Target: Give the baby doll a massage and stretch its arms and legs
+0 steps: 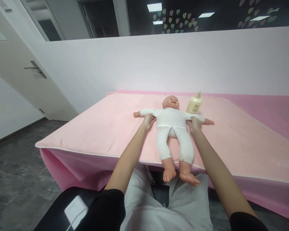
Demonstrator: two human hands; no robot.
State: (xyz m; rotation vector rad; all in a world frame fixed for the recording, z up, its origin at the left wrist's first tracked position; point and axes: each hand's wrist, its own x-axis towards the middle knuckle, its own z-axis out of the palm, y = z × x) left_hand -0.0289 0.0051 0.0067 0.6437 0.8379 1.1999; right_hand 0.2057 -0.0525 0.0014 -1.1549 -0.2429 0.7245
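Observation:
A baby doll [171, 118] with a white cloth body lies on its back on the pink-covered table [91, 128], arms stretched out sideways and feet over the front edge. My left hand [149, 121] is closed around the doll's upper arm on the left side of the view, near the armpit. On the other side my right hand [195, 123] grips the other upper arm in the same way. Just behind that arm, beside the doll's head, stands a pale yellow pump bottle [194, 103]. Parts of my fingers are hidden behind the sleeves.
A white wall [144, 64] rises behind the table, with dark windows above it. At the far left is a door [19, 57] with a metal handle. A white device [75, 210] with a cable rests on a black seat at the lower left.

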